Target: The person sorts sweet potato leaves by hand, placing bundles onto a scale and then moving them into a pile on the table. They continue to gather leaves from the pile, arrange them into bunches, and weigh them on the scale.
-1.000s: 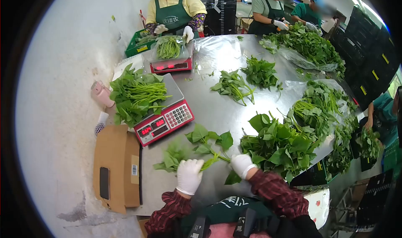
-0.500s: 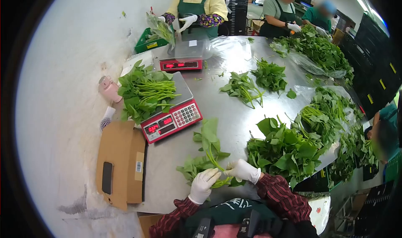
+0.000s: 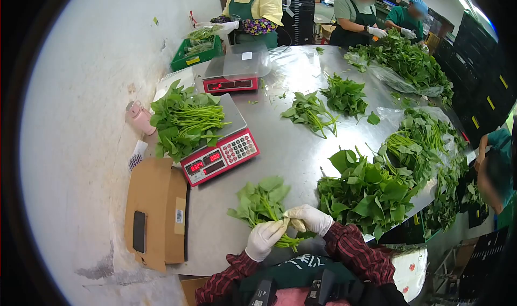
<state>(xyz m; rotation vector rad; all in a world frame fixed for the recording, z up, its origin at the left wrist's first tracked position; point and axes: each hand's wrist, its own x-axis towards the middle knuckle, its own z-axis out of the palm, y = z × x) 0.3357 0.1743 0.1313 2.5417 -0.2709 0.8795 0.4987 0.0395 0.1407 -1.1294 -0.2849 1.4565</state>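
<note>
In white gloves, both my hands meet low in the middle of the head view. My left hand is closed round the stems of a small bunch of leafy greens. The leaves point away from me, and the cut stem ends show below the fingers. My right hand is closed in a pinch at the same stems, its fingertips against those of the left; the exact grip is partly hidden. A big pile of leafy greens lies just right of my right hand.
A red scale holds another bunch; a cardboard box with a phone stands left. More greens lie across the metal table. A second scale and a green crate stand farther back. Several co-workers stand round the table.
A long sprig that reached forward is drawn back into the bunch, which is now more compact. My right hand has closed in against my left. The far co-worker's bag has come down to the green crate.
</note>
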